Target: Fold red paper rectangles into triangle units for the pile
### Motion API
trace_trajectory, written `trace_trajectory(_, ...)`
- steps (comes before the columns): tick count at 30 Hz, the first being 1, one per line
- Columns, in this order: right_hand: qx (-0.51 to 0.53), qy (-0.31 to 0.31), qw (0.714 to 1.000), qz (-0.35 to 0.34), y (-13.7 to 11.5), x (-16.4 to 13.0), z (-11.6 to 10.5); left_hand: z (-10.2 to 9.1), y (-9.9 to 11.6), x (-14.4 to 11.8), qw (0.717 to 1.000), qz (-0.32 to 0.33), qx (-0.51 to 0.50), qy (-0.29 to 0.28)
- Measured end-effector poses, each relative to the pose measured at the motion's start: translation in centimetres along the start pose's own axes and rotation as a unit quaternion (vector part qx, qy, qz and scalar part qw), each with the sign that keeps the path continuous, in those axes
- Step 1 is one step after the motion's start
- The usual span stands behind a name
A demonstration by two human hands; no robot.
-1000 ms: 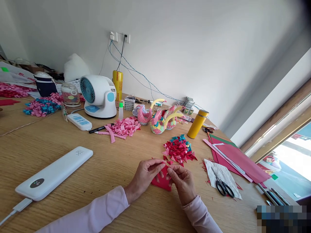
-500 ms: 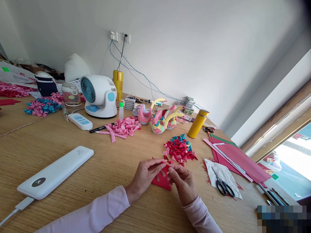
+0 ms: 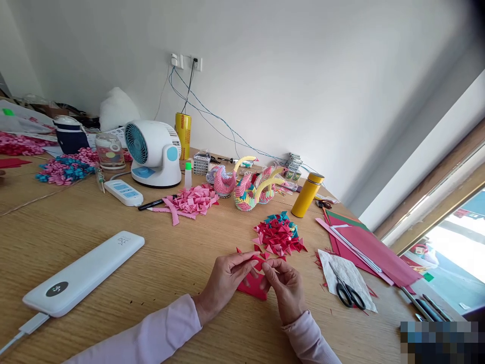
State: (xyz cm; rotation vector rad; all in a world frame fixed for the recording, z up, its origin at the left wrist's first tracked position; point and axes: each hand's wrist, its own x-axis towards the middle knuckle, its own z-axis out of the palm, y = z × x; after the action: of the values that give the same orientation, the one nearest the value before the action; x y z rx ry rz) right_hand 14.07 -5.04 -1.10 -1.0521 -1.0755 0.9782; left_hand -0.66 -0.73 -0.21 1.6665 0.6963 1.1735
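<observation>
- While both bare hands meet over the light-brown wooden bench (image 3: pixel 182 308), the step in hand appears to be folding or creasing a small red paper piece (image 3: pixel 258 263).
- The left hand (image 3: pixel 220 280) seems to pinch that piece between thumb and fingers; the right hand (image 3: pixel 287 290) has its grip pinching the other side. The exact fold is too small to tell.
- Directly beneath the fingers, a flat red paper sheet (image 3: pixel 253 289) lies on the bench.
- From the hands, a heap of red, pink and teal folded-paper triangles (image 3: pixel 278 236) sits at one o'clock; black-handled metal scissors (image 3: pixel 350 297) rest at three o'clock on a crumpled white tissue (image 3: pixel 352 270).
- As a judgement, the next move calls for aligned edges and even thumb pressure, neither grip slipping.
</observation>
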Motion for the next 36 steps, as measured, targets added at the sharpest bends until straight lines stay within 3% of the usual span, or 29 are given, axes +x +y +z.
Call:
trace_trajectory(13,-0.103,0.021,0.994,-0.038,0.6,-0.1,-0.4,0.5,-0.4,0.1,0.993,-0.078,-0.084,0.008)
trace_trajectory(20,-0.056,-0.001,0.998,-0.034,0.6,0.1,-0.5,0.4,0.1,0.1,0.992,-0.072,-0.108,-0.009)
trace_trajectory(24,-0.087,0.010,0.993,-0.078,0.6,0.1,-0.5,0.4,0.6,0.1,0.985,-0.091,-0.141,-0.043)
trace_trajectory(29,-0.105,0.012,0.987,-0.124,0.9,0.2,-0.5,0.5,0.6,0.2,0.978,-0.113,-0.170,-0.035)
trace_trajectory(36,-0.118,0.000,0.987,-0.111,0.7,0.3,-0.6,0.2,0.3,0.4,0.982,-0.086,-0.161,-0.049)
